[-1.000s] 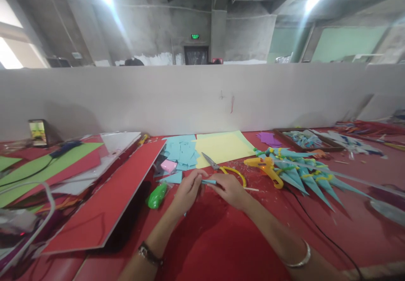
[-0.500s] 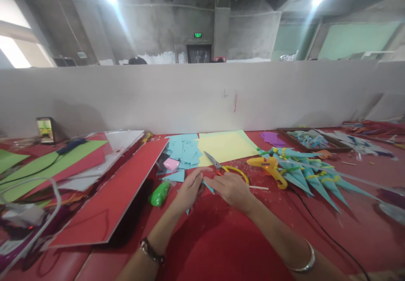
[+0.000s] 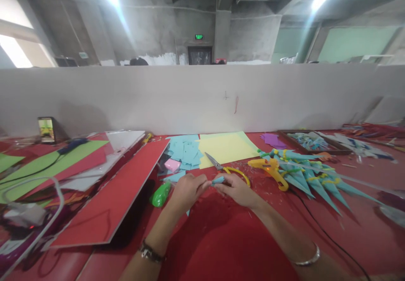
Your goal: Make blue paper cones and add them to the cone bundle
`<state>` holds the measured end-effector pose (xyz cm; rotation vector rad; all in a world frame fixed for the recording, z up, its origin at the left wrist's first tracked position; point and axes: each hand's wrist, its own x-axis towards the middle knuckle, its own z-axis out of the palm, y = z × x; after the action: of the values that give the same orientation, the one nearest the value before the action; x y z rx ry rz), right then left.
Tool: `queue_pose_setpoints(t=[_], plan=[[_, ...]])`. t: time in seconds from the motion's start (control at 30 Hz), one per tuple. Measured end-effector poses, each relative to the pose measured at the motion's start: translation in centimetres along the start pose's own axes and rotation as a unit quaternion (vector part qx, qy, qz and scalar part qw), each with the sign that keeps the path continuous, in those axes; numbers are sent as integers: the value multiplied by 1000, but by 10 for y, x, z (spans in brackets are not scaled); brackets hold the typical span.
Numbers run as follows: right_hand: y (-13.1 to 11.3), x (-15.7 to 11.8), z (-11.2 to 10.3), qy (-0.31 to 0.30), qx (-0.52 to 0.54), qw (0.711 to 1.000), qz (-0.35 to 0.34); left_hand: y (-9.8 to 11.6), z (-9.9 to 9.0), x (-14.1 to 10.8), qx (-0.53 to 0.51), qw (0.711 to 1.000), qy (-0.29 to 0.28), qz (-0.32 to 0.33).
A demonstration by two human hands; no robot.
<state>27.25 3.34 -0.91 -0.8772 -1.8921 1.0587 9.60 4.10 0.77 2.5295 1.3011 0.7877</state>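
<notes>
Between my two hands, over the red table, is a small rolled piece of blue paper [image 3: 218, 180]. My left hand [image 3: 190, 190] pinches its left end with bent fingers. The fingers of my right hand [image 3: 236, 189] close round its right side. Just beyond the hands lie yellow-handled scissors [image 3: 236, 172], blades toward the yellow sheet [image 3: 226, 148]. Cut blue paper pieces [image 3: 185, 151] are heaped behind my left hand, with a pink block [image 3: 172, 165] on them. A green object [image 3: 160, 194] sits left of my left wrist.
A yellow glue gun [image 3: 270, 170] with a cord lies at right, beside blue paper cones [image 3: 311, 179]. A red board [image 3: 110, 201] slants up at left. A brown tray [image 3: 335, 147] and a phone [image 3: 46, 130] are farther back, before a white partition [image 3: 158, 99].
My hands have come level, fingertips meeting at the blue paper, which now shows as a small roll. My left hand has turned, with its back more toward the camera.
</notes>
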Motion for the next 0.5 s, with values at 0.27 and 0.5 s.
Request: queue_pose_setpoints(t=[0.27,0.5], plan=[[-3,-1,0,33,-225,970,-84,6,6,0,-236,962,-50,-127],[2,1,4,49,-508,842,-176,2,15,3,-280,940,-60,-187]])
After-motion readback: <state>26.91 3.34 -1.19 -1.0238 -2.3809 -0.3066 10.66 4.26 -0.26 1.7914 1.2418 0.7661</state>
